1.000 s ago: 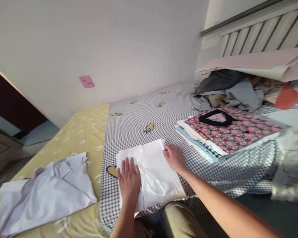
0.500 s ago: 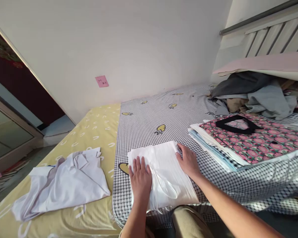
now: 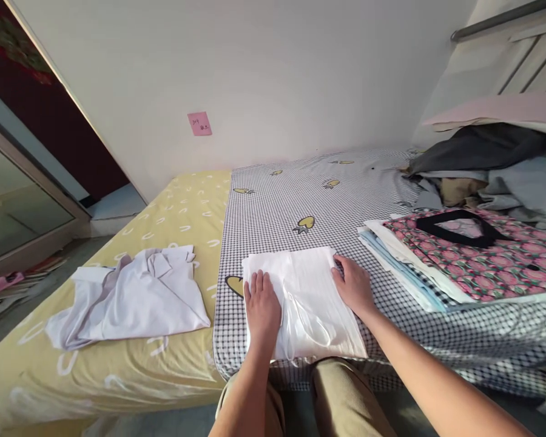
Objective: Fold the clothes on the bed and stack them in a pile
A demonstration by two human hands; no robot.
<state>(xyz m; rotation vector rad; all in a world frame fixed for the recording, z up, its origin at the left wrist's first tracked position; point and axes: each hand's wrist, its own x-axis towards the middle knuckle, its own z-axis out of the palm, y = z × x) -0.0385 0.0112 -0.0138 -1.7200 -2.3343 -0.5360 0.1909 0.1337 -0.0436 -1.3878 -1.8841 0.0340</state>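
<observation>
A folded white garment (image 3: 304, 273) with a thin ribbon tie (image 3: 313, 328) lies on the checked sheet at the bed's front edge. Flat on its left side rests my left hand (image 3: 261, 306), fingers stretched forward. My right hand (image 3: 355, 284) is against the garment's upper right edge, thumb apart from the slightly bent fingers. Some of its fingertips are hard to see. To the left, a loosely folded white collared shirt (image 3: 141, 300) lies on the yellow sheet. At the right is a stack of folded clothes with a pink floral garment (image 3: 491, 261) with a black neckline on top.
The bed carries a yellow sheet (image 3: 186, 212) on the left and a black-and-white checked sheet (image 3: 273, 206) on the right. A heap of grey and dark clothes (image 3: 477, 152) sits at the back right. A pink note (image 3: 199, 123) is on the wall. My knees touch the near edge area.
The view has tilted down and turned slightly left. Both hands stay on the white garment in nearly the same places, and the clothes around have not moved.
</observation>
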